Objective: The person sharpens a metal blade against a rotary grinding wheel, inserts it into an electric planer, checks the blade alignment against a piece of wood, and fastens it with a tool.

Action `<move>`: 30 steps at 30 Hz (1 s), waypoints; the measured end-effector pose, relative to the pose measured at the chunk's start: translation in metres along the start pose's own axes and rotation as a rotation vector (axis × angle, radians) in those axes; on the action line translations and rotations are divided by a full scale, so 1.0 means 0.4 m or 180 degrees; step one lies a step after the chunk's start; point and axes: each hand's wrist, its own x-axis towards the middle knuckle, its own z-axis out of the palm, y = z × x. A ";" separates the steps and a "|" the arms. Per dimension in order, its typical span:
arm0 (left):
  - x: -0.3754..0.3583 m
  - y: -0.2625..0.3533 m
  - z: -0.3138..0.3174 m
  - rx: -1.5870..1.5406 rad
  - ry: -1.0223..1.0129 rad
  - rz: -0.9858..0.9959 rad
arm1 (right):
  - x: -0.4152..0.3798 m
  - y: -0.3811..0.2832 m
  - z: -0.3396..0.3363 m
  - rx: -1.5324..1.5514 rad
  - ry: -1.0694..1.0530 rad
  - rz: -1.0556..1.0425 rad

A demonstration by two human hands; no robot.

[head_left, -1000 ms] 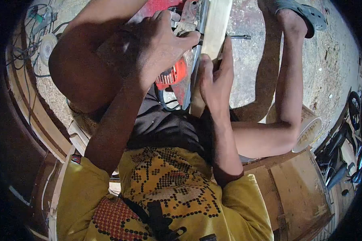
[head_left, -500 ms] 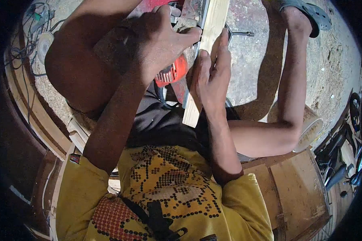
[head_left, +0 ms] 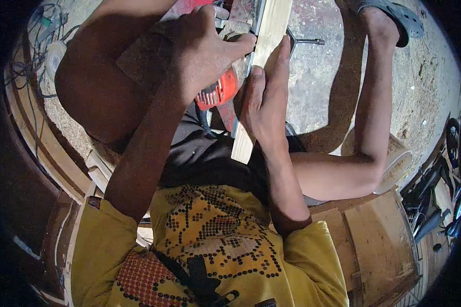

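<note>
A pale wooden strip point(head_left: 272, 25) runs lengthwise from the top of the view down to my lap, lying along a thin metal edge on its left. My right hand point(head_left: 269, 105) grips the strip, its thumb on the left and its fingers stretched along the right side. Just left of the strip is a power tool with an orange-red vented housing point(head_left: 221, 91), whose exact kind is partly hidden. My left hand point(head_left: 202, 56) is curled over this tool, with the thumb reaching the metal edge. What lies under its palm is hidden.
A dark metal rod with a bracket point(head_left: 308, 42) sticks out right of the strip. Cables point(head_left: 23, 66) and a round disc point(head_left: 56, 56) lie at the far left. A wooden box point(head_left: 379, 240) stands at lower right, with tools piled point(head_left: 443, 199) beyond it. My bent legs flank the work.
My right hand has shifted slightly left on the strip, and the strip's lower end sits a touch lower. My left hand has barely moved.
</note>
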 end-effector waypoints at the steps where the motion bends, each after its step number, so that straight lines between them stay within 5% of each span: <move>1: -0.001 0.000 0.001 0.0003 0.0012 0.0019 | -0.001 0.001 0.001 -0.0037 0.0024 -0.0070; 30: -0.014 -0.012 0.017 0.0432 0.0377 0.0141 | 0.003 0.057 -0.004 -0.0051 -0.0129 0.0329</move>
